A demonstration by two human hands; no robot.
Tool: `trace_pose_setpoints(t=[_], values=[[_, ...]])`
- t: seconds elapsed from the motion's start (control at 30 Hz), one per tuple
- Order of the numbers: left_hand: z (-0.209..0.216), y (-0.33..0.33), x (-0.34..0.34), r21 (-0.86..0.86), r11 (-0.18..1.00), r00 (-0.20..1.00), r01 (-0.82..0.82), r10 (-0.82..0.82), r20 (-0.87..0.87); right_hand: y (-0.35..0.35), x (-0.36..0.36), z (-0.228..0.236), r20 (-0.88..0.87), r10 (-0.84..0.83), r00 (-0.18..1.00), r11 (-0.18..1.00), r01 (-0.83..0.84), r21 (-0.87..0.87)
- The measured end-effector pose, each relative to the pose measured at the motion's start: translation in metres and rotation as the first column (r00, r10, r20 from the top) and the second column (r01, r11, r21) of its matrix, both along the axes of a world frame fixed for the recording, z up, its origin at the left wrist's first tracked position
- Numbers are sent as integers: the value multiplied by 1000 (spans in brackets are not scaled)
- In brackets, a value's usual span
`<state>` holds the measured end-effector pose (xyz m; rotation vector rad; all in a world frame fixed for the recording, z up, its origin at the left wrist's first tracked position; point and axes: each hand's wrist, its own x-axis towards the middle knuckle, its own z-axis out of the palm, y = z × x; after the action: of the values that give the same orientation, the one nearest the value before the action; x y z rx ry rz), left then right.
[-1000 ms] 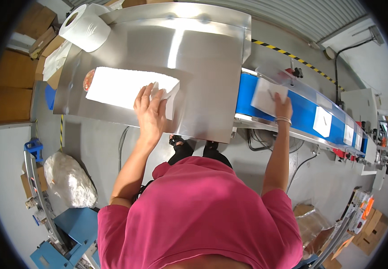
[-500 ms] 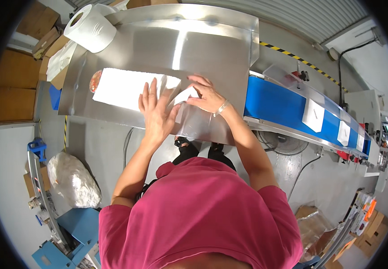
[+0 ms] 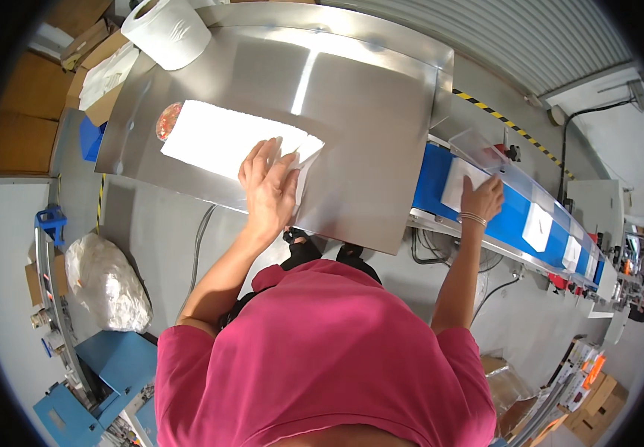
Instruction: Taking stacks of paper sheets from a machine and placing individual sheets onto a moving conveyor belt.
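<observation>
A long row of overlapping white paper-like packets point(image 3: 214, 141) lies on the steel table point(image 3: 366, 112). My left hand point(image 3: 268, 182) is at its right end, fingers bent over the top and thumb at the end edge, gripping the endmost packet. On the blue conveyor belt point(image 3: 427, 179) to the right, a single white packet point(image 3: 456, 181) lies flat. My right hand point(image 3: 483, 197) rests at that packet's right side, thumb apart from the bent fingers. A round red-patterned object point(image 3: 168, 121) touches the row's left end.
A large white roll point(image 3: 167, 33) stands at the table's far left corner. Several more white packets point(image 3: 537, 226) lie farther along the belt, beside a clear plastic guard point(image 3: 478, 151). A filled plastic bag point(image 3: 107, 283) sits on the floor at left.
My right hand has moved from the row's end to the belt, with a white packet now lying there. My left hand has stayed at the row, its fingers more bent.
</observation>
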<state>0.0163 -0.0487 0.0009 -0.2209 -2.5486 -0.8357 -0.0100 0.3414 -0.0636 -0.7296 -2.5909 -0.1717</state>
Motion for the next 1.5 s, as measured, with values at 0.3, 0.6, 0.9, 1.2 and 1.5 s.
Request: trace_pose_setpoints(t=[0.3,0.6,0.9,1.2,1.5], values=[[2,-3,-2,-71,991,990,114,-108,86,-196,-42,18,-358,874,330,-50,-671,-740],[0,-17,-1,-207,978,999,-3,11,37,-82,-14,5,-103,432,896,89,-156,-984],[-4,-11,-5,-85,996,999,-14,9,-53,-22,-1,10,-50,117,992,975,-124,-185],[2,-18,-4,-98,985,988,143,-137,64,-210,-49,6,-359,902,239,-5,-827,-563],[-6,-35,-11,-204,978,999,36,-34,12,-88,-17,-24,-194,490,850,69,-260,-963]])
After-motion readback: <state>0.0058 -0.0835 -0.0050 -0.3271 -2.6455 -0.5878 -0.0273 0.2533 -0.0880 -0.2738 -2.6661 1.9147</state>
